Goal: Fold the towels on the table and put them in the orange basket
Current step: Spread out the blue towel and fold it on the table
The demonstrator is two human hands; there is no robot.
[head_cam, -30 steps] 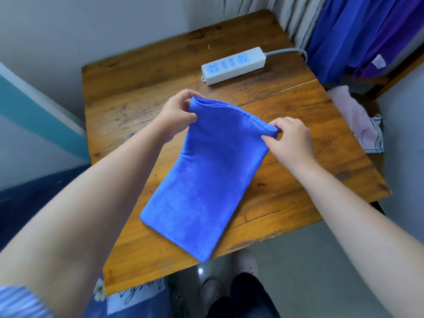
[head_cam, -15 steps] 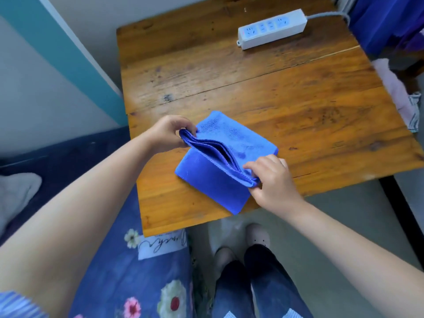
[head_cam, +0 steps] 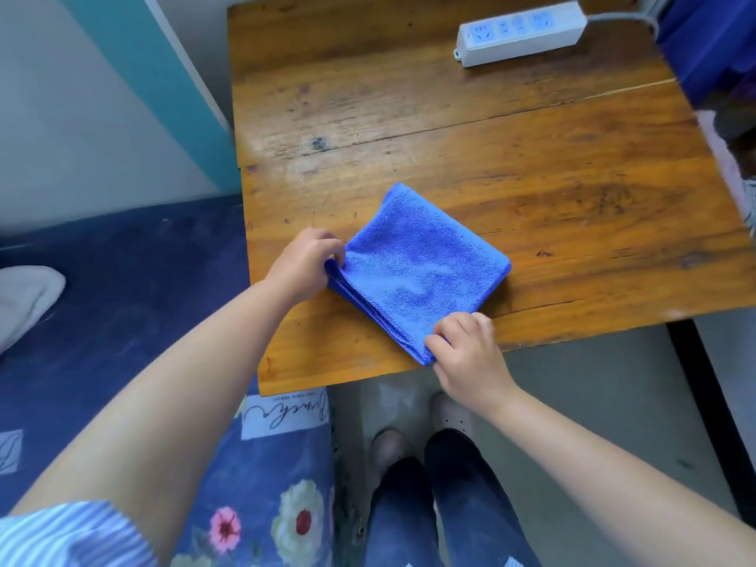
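Note:
A blue towel (head_cam: pixel 417 268) lies folded into a small square near the front edge of the wooden table (head_cam: pixel 532 190). My left hand (head_cam: pixel 302 266) pinches the towel's left corner, where the stacked layers show. My right hand (head_cam: pixel 466 354) pinches the near corner at the table's front edge. Both hands hold the folded layers together flat on the wood. No orange basket is in view.
A white power strip (head_cam: pixel 519 32) with a grey cable lies at the table's far right. A bed with dark blue flowered bedding (head_cam: pixel 122 321) sits left of the table. Blue clothing (head_cam: pixel 712 38) hangs at the far right. My feet stand under the table's front edge.
The long hanging towel was folded in half and laid down; the upper layer, still raised half a second ago, now lies flat. Both hands came down to the towel's near corners.

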